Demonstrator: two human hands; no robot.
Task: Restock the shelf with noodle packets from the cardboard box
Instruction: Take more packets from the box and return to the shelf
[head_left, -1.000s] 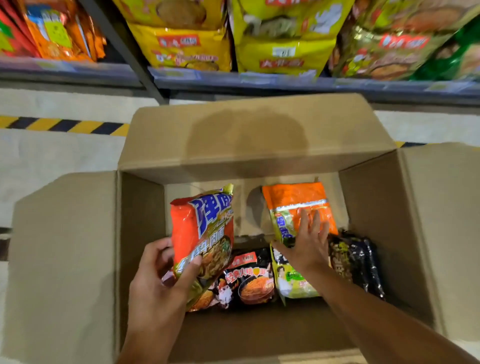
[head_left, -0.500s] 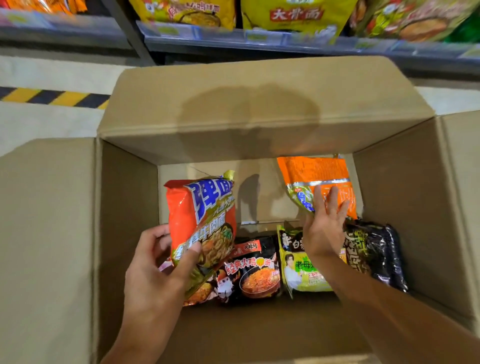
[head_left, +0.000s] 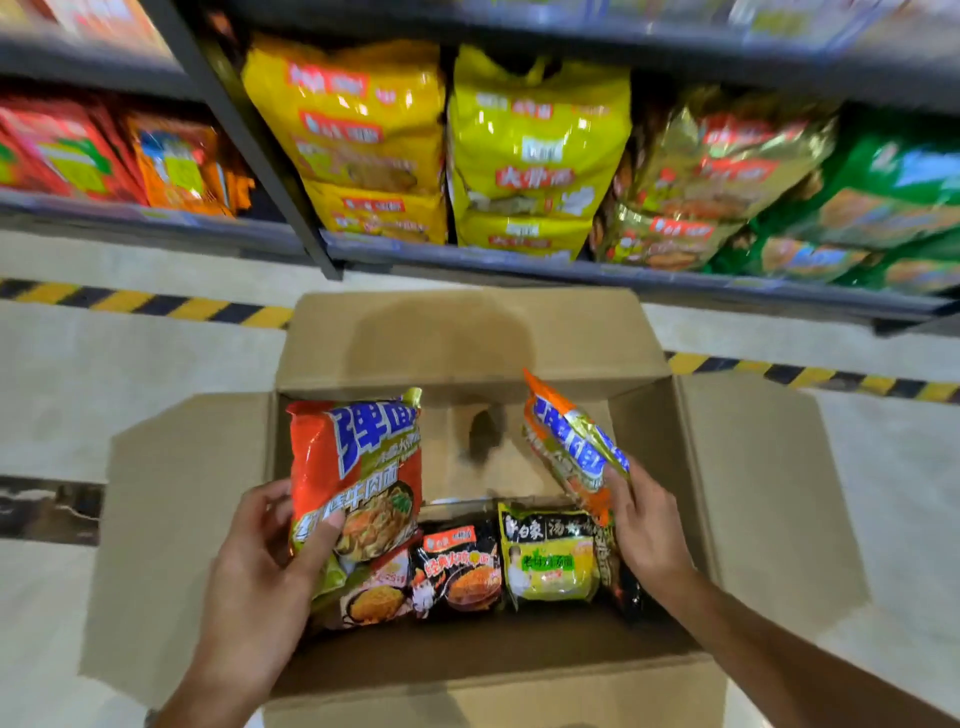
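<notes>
**Two packets held above the open box**

I see the left hand (head_left: 260, 561) gripping a red-orange noodle packet (head_left: 353, 467) upright at centre left. The right hand (head_left: 647, 525) pinches a tilted orange packet (head_left: 566, 447) at centre right. Both are over the cardboard box (head_left: 467, 343); more packets (head_left: 545, 556) lie inside. The stocked shelf (head_left: 519, 262) spans the upper frame.
</notes>
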